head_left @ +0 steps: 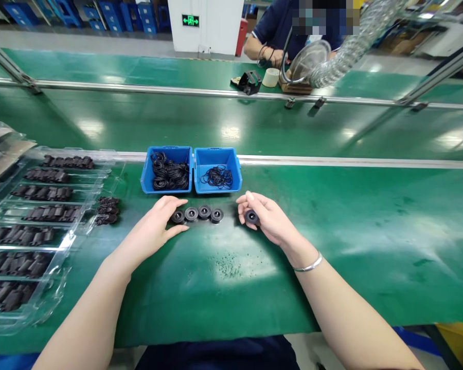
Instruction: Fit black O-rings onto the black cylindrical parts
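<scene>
1. Bare forearms (347,308) reach in from the bottom edge, dark cloth (216,357) between them; smooth metal bangle (308,263) at the right wrist.
2. Right hand (266,216): fingers curled closed, gripping one black disc (251,217), round, with a hole at its centre. It sits apart from the others, to their right.
3. Left hand (160,221): thumb and fingers parted around the leftmost of four similar discs (204,211), which stand in a short row on the tabletop (231,313). Cannot tell whether it presses; fingertips hide part of that disc's edge.
4. Tabletop green, glossy; scattered small specks (229,265) below the row.
5. Behind the row, two blue bins side by side: left bin (147,177) heaped with black cords (170,174), right bin (237,177) with fewer, thinner loops (218,177).
6. At left, clear ribbed tray (64,242) carrying rows of blocky black parts (48,193); small cluster (108,210) just beside.
7. Far side: ribbed, silvery duct (351,51) and clear hood (306,59) partly block a seated co-worker (270,25).
</scene>
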Motion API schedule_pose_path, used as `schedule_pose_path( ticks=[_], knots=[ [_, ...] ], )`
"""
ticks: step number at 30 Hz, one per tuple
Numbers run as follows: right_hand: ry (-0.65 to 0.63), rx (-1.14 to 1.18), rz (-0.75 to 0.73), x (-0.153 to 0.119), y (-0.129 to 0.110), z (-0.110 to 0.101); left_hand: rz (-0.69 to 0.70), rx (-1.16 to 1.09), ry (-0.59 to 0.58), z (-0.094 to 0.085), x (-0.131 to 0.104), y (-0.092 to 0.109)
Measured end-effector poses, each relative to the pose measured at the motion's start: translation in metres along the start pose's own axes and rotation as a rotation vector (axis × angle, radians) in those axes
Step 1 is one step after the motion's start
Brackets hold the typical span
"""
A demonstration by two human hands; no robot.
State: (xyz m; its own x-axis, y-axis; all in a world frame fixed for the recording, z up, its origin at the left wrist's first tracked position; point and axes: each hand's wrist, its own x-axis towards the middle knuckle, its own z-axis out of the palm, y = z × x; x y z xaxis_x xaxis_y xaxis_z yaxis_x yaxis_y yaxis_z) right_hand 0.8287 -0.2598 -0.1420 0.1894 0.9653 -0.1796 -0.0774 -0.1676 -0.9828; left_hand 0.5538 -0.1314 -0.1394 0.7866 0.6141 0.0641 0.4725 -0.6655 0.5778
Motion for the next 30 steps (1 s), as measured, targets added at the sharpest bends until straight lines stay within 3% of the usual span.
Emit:
schedule_pose_path(
  ticks=[4, 9, 17, 23, 26, 30],
  knots=[
    [-0.042, 0.229, 0.055, -0.0014, -0.0015, -0.0007, 0.004, 0.002, 0.003, -0.0018, 0.0005, -0.0013],
    [-0.136, 0.258, 0.046, -0.0049, -0.0061, -0.003, -0.004, 0.017, 0.003, -0.0019, 0.0013, -0.0003],
    [0.018, 0.344, 0.019, -0.0014, -0.0043, -0.0036, -0.025, 0.02, -0.002, -0.003, 0.0015, 0.0032],
    [0.023, 0.373, 0.064, -0.0015, -0.0059, -0.0032, -0.033, 0.028, -0.005, -0.0037, 0.0013, 0.002],
    [0.036, 0.199, -0.025, -0.0016, -0.0039, -0.0019, -0.029, 0.047, -0.005, -0.003, 0.0012, 0.0011],
    [0.113, -0.503, -0.305, -0.002, 0.0034, -0.0008, 0.023, 0.098, 0.016, 0.0021, 0.0031, 0.0012]
  ],
)
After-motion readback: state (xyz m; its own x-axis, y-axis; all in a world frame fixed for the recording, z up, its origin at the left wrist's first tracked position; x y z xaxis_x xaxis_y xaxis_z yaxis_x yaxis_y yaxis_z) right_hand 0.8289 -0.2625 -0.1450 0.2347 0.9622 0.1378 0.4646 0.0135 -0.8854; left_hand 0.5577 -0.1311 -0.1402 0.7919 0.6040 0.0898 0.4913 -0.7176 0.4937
